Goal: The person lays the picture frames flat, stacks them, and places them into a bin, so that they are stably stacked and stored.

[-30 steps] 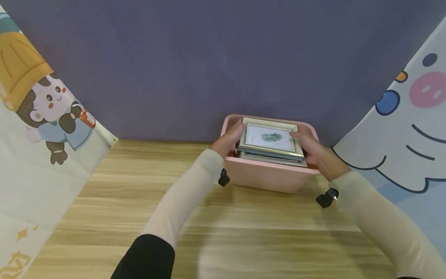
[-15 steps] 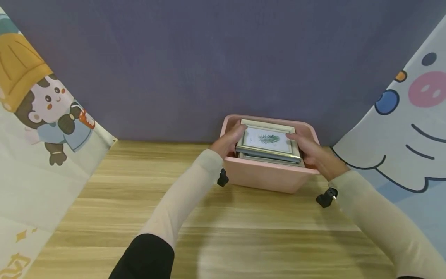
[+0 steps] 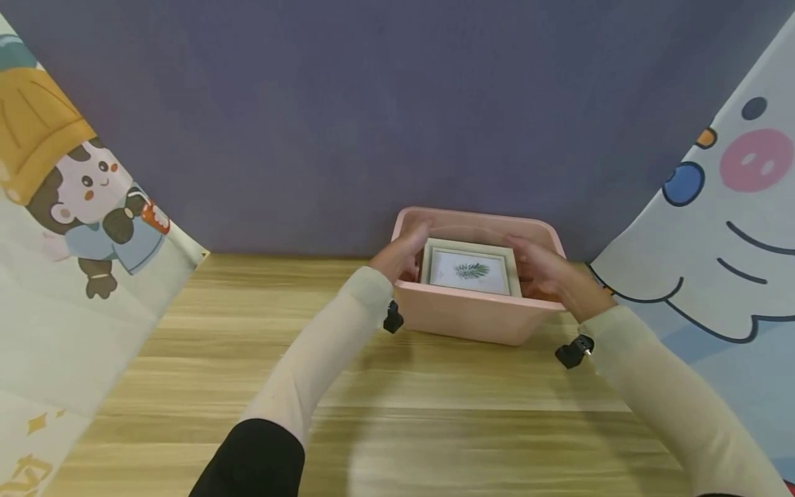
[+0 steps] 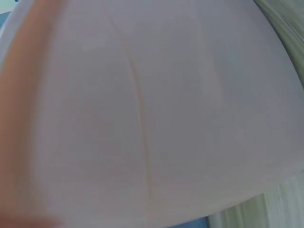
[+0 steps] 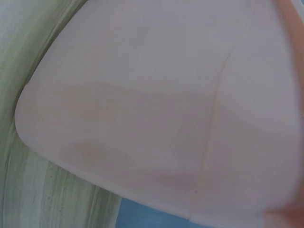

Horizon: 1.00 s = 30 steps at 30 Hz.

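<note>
A pale-rimmed picture frame (image 3: 470, 270) with a green leaf print lies face up, low inside a pink plastic bin (image 3: 466, 317) in the head view. My left hand (image 3: 400, 254) reaches over the bin's left rim, thumb up, beside the frame's left edge. Over at the right rim, my right hand (image 3: 546, 266) is alongside the frame's right edge with fingers relaxed and thumb near its far corner. The front wall hides the frame's near edge and anything under it. Both wrist views are filled by the bin's outer wall (image 4: 213, 118), with only a blurred strip of each hand showing.
The bin stands on a wood-grain table (image 3: 261, 345), close to a dark blue-grey back panel (image 3: 348, 124). Cartoon-printed sheets flank the table: one with a monkey (image 3: 93, 207) on the left, one with a pink snout (image 3: 754, 162) on the right.
The picture frame has gone from above the bin's rim down into it, shifting slightly toward the person. My hands have moved from gripping its sides to being beside it, with thumbs off its face.
</note>
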Each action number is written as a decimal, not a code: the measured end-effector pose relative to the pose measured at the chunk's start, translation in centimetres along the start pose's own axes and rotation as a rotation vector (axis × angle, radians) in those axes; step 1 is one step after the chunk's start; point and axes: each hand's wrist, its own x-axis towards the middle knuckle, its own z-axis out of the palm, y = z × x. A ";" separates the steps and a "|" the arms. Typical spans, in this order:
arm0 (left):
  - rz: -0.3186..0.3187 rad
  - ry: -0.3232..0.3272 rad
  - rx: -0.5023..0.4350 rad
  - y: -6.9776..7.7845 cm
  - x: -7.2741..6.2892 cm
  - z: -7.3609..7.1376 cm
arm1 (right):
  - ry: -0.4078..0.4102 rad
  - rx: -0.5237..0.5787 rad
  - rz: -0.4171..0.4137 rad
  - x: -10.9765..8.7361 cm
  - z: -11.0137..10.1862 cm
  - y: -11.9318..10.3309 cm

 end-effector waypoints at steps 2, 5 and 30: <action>0.014 0.004 0.007 0.1 -0.2 0.0 | 0.015 0.005 0.001 -0.1 0.1 -0.2; 0.039 0.003 0.032 0.2 -0.6 0.0 | 0.026 0.023 0.003 -0.5 0.8 -0.5; 0.476 -0.064 0.356 3.6 -6.7 -1.6 | 0.365 -0.535 -0.356 -3.1 0.4 -3.9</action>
